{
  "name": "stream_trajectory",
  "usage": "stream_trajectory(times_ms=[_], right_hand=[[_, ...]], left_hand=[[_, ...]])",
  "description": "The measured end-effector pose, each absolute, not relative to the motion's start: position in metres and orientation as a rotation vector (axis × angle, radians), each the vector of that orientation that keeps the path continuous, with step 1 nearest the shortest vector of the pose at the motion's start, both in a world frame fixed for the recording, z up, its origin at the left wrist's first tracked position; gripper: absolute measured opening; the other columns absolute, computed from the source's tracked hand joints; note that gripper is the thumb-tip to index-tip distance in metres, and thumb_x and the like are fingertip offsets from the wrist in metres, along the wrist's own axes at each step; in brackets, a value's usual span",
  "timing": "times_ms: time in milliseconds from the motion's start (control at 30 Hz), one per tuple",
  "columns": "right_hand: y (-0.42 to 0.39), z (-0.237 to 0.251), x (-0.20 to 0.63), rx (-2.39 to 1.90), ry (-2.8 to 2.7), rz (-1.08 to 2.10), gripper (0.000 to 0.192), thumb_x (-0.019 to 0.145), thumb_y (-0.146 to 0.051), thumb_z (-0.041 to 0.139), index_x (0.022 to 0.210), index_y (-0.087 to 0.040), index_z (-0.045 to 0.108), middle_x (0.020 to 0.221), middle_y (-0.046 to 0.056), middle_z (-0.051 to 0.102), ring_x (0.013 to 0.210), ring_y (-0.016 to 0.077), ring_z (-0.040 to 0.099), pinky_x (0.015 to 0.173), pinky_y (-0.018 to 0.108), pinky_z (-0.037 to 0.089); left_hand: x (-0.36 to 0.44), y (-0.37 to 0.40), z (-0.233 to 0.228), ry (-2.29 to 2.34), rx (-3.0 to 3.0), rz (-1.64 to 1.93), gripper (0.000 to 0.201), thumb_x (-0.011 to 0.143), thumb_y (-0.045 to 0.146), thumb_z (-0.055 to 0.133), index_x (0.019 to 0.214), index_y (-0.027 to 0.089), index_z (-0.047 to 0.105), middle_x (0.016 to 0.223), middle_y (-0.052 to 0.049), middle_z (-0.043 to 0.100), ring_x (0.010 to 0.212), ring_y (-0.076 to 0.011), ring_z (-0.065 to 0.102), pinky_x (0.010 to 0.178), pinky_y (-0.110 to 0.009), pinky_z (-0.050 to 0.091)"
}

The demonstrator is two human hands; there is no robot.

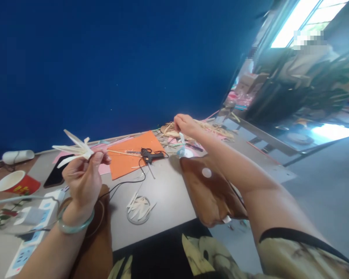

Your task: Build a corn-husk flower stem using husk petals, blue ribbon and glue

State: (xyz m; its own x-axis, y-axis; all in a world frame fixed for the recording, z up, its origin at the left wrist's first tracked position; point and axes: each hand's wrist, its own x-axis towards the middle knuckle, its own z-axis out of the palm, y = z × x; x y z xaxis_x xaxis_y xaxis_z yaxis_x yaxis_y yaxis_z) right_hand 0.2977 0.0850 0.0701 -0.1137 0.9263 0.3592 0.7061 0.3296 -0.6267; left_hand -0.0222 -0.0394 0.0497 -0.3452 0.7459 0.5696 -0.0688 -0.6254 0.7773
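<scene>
My left hand (84,176) is raised above the table and pinches a small fan of pale leaf strips (74,147) between thumb and fingers. A green bangle sits on that wrist. My right hand (185,124) reaches far across the table to a heap of dry straw strips (209,130), fingers closed on a pale strip (182,137) that hangs down from it. A black glue gun (151,155) lies on an orange sheet (130,155) between the two hands.
A grey table (168,193) holds a round clear lid with cut strips (139,209), a brown bag (209,193), a black phone (56,174), a red paper cup (16,183) and a white power strip (31,232). A blue wall rises behind.
</scene>
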Motion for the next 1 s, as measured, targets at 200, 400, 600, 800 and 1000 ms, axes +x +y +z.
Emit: stream_trajectory(times_ms=[200,400,600,800,1000], right_hand=[[0.082,0.067,0.355,-1.89,-2.022,-0.03,0.024,0.09,-0.024,0.053,0.072,-0.015,0.065,0.072,0.007,0.065,0.065,0.0161,0.051,0.06,0.03,0.03],[0.082,0.068,0.397,-2.044,-1.972,-0.045,0.011,0.085,-0.021,0.062,0.081,-0.013,0.068,0.082,0.012,0.07,0.072,0.0186,0.055,0.062,0.029,0.033],[0.072,0.043,0.389,-2.11,-2.156,0.218,0.033,0.084,-0.045,0.067,0.073,-0.014,0.071,0.07,0.007,0.068,0.065,0.0154,0.056,0.059,0.027,0.033],[0.08,0.02,0.359,-2.153,-2.162,0.295,0.037,0.09,-0.044,0.062,0.087,-0.009,0.074,0.088,0.013,0.072,0.084,0.0213,0.065,0.071,0.027,0.043],[0.095,0.018,0.342,-2.159,-2.025,0.257,0.038,0.094,-0.034,0.062,0.124,-0.011,0.059,0.124,0.013,0.061,0.107,0.0242,0.063,0.09,0.042,0.055]], left_hand=[[-0.017,-0.022,0.056,0.854,1.274,1.916,0.015,0.069,0.027,0.084,0.074,0.02,0.072,0.071,0.001,0.072,0.058,-0.0114,0.066,0.057,-0.026,0.058],[-0.018,-0.009,0.063,0.851,1.129,1.766,0.01,0.071,0.022,0.081,0.076,0.02,0.073,0.069,0.0,0.073,0.054,-0.0112,0.064,0.053,-0.023,0.055],[-0.015,-0.001,0.062,0.848,0.854,1.649,0.006,0.071,0.019,0.077,0.071,0.017,0.071,0.054,0.002,0.063,0.04,-0.005,0.048,0.036,-0.015,0.035],[-0.005,0.008,0.03,0.884,0.813,1.406,0.017,0.065,0.02,0.079,0.074,0.013,0.067,0.053,0.004,0.058,0.036,-0.0018,0.042,0.035,-0.012,0.031],[-0.009,0.018,0.004,0.897,0.665,1.341,0.019,0.063,0.017,0.078,0.076,0.01,0.067,0.053,0.004,0.058,0.037,-0.0007,0.042,0.035,-0.01,0.032]])
